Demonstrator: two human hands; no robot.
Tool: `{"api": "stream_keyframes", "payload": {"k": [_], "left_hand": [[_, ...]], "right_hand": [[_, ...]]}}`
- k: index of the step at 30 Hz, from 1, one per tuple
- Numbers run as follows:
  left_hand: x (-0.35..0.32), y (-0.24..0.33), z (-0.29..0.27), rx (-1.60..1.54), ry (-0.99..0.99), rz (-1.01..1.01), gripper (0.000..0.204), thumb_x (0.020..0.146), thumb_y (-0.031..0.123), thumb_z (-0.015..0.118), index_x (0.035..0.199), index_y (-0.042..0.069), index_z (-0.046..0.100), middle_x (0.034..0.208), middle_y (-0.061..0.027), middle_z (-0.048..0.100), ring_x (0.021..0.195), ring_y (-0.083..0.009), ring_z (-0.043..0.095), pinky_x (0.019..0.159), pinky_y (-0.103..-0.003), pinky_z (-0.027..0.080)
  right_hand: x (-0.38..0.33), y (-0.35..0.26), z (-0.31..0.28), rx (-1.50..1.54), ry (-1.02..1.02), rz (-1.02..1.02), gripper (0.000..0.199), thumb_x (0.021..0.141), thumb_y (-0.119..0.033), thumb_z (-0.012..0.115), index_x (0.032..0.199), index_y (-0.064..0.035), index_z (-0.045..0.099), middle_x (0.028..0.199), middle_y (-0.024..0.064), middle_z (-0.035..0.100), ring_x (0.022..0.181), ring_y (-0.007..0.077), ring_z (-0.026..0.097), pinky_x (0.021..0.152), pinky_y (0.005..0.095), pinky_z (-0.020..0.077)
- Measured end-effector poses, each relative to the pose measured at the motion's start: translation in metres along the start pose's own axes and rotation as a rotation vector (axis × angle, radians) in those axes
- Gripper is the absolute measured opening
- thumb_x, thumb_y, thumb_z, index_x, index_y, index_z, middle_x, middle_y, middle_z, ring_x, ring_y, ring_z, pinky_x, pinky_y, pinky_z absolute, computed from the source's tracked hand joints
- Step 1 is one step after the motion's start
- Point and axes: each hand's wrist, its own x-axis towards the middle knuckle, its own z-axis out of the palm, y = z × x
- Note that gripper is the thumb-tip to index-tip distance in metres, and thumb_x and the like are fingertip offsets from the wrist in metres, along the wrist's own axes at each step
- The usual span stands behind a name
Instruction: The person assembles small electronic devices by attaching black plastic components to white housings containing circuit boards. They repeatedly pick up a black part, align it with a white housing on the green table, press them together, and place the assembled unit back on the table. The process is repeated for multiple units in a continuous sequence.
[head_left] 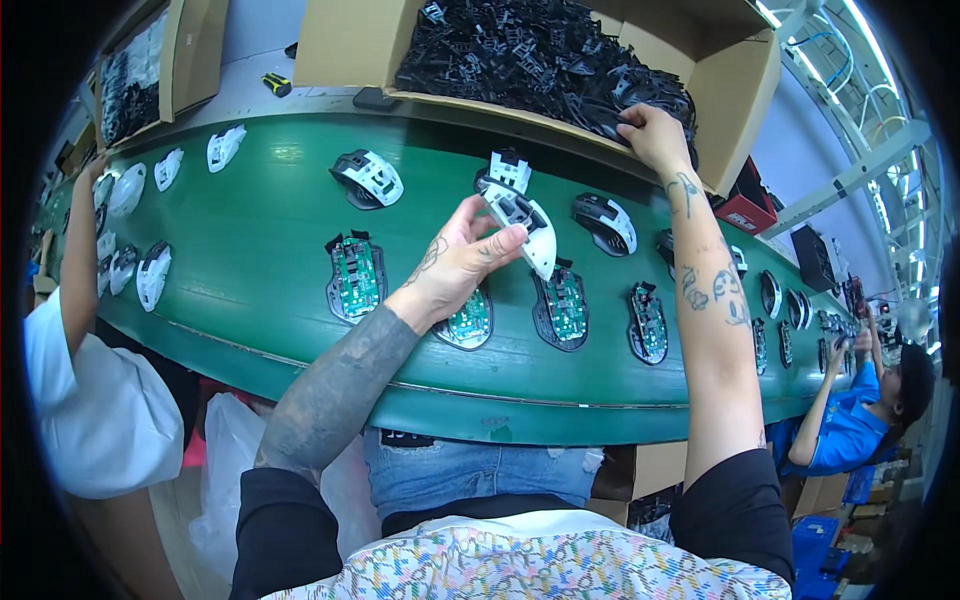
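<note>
My left hand (462, 252) is closed around a white mouse shell (540, 240) with black pieces inside, held tilted above the green conveyor belt (270, 270). My right hand (655, 135) reaches into a cardboard box (745, 100) at the back. Its fingers are drawn together among a heap of black plastic parts (530, 55); what they pinch is unclear. Below the held shell lie mouse bases with green circuit boards, one partly behind my left wrist (466, 320), another to its right (562, 308). Just behind the shell sits another white shell (510, 170).
More mouse shells (368, 180) and a circuit-board base (356, 278) lie along the belt. A yellow-black cutter (276, 84) rests on the far ledge. Co-workers' arms reach over the belt at the left (80, 260) and right (815, 405). A red box (748, 208) stands right of the parts box.
</note>
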Motion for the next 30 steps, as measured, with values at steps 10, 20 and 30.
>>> {"api": "stream_keyframes", "payload": {"k": [10, 20, 30], "left_hand": [[0.0, -0.002, -0.012, -0.03, -0.117, -0.112, 0.06, 0.074, 0.002, 0.072, 0.124, 0.002, 0.039, 0.116, -0.0101, 0.054, 0.105, -0.0188, 0.057, 0.096, -0.035, 0.044], [-0.004, -0.004, -0.006, 0.118, -0.085, 0.032, 0.063, 0.081, 0.01, 0.067, 0.135, 0.002, 0.034, 0.118, -0.0106, 0.054, 0.112, -0.018, 0.053, 0.096, -0.036, 0.044], [-0.004, 0.003, -0.011, 0.13, -0.023, 0.004, 0.057, 0.081, 0.014, 0.068, 0.13, 0.001, 0.043, 0.111, -0.0095, 0.061, 0.101, -0.0183, 0.06, 0.089, -0.034, 0.049]], "right_hand": [[-0.125, -0.064, -0.003, 1.225, 0.071, 0.023, 0.038, 0.088, -0.005, 0.06, 0.123, -0.0006, 0.046, 0.089, 0.0049, 0.062, 0.074, 0.0092, 0.058, 0.056, 0.0207, 0.0491], [-0.197, -0.095, 0.022, 1.261, 0.053, -0.022, 0.015, 0.089, -0.002, 0.058, 0.103, 0.0009, 0.062, 0.101, 0.0048, 0.057, 0.08, 0.0078, 0.058, 0.065, 0.0216, 0.0523], [-0.195, -0.08, 0.024, 1.741, -0.329, 0.115, 0.024, 0.085, -0.003, 0.065, 0.107, -0.0024, 0.059, 0.095, 0.0037, 0.063, 0.081, 0.0092, 0.059, 0.063, 0.0224, 0.0484]]}}
